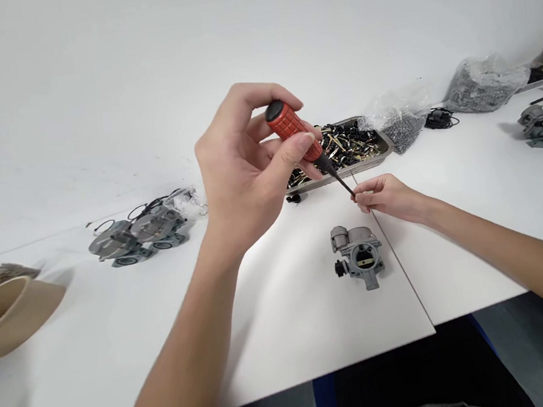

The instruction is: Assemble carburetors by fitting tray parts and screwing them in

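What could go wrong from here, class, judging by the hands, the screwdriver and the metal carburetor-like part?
The left hand grips the screwdriver, its tip at the right hand's fingertips; a slip might jab them.

Both hands are raised above the table, so a dropped screwdriver might hit the metal part, which has no visible clamp.

A small black piece lies loose before the full tray; a careless sweep could knock it away.

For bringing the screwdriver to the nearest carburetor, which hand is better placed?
Probably the left hand: it grips the screwdriver by the handle, while the right hand is only at the tip, beyond the carburetor.
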Motion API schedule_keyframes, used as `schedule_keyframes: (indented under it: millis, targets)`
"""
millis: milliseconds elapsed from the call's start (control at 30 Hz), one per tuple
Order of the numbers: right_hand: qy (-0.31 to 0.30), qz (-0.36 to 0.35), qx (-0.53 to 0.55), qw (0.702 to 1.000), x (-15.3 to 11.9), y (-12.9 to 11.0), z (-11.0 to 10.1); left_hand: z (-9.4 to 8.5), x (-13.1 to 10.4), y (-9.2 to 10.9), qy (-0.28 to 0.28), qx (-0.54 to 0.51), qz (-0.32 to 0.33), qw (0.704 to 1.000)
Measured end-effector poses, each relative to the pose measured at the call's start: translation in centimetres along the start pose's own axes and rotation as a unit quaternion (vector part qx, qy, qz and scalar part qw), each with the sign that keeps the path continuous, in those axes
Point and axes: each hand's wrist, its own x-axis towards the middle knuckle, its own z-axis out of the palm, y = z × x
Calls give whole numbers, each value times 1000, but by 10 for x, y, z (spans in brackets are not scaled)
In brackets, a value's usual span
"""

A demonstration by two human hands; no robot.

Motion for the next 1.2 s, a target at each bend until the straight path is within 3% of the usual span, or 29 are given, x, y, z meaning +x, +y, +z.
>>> schedule_keyframes:
  millis: [167, 333, 433, 733, 867, 933, 1067, 1200]
  targets:
    - [24, -15, -3, 1000, -1, -1, 2, -1, 3, -7, 13, 19, 5, 1000]
    - [63, -53, -30, 996, -1, -2, 3, -6, 4, -15, -14, 44, 26, 999]
    - [56, -67, -62, 994, -3, -5, 4, -6, 4, -12, -22, 33, 18, 999]
    - [-122, -72, -111, 984, -15, -15, 10, -15, 7, 2, -28, -53, 38, 997]
    - [-252, -138, -243, 927, -21, -22, 9, -20, 7, 9, -47, -36, 56, 997]
    - [-306, -135, -303, 892, -26, -23, 12, -20, 5, 16, -38, -37, 67, 996]
    - [-329, -122, -367, 862, -34, -19, 24, -17, 1, 27, -49, -23, 29, 998]
    - [-319, -127, -390, 854, -35, -18, 29, -12, -1, 26, -87, -48, 67, 993]
